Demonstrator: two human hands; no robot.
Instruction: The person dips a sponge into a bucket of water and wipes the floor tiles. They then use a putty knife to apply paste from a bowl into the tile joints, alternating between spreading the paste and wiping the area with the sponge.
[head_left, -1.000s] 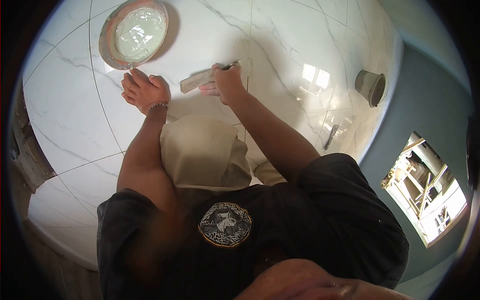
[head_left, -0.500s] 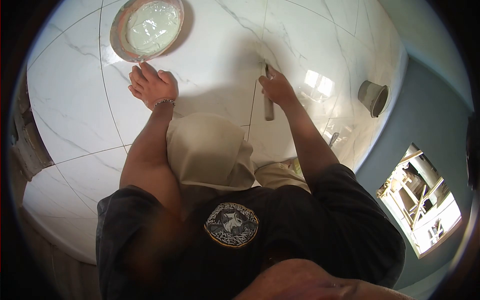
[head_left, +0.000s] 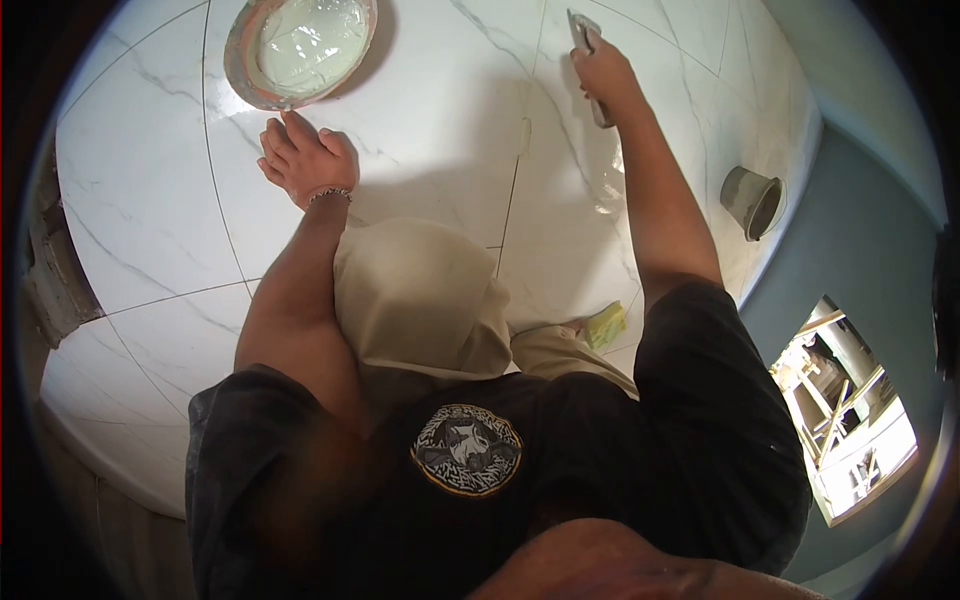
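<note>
My left hand [head_left: 308, 160] rests on the marbled white tile floor [head_left: 430, 120], fingers loosely spread and holding nothing. Its fingertips are just below a round basin [head_left: 240, 62] that contains a pale, creamy paste [head_left: 312, 45]. Out to the upper right, my right hand [head_left: 608, 78] grips a long, narrow trowel [head_left: 603, 112] by its middle. The tool is seen nearly edge-on, and the hand hides its handle. A small pale smear [head_left: 525, 138] lies along the tile joint left of that hand.
A grey bucket [head_left: 745, 203] stands on the right near the blue-grey wall [head_left: 850, 220]. By my leg there is a yellow-green sponge-like block [head_left: 605, 325]. An opening [head_left: 845, 410] in the wall shows wooden poles outside. My knee [head_left: 420, 295] is between my arms.
My right hand has moved up and to the right across the tiles with the trowel, which has turned. The left hand stays in place. The yellow-green block is more exposed.
</note>
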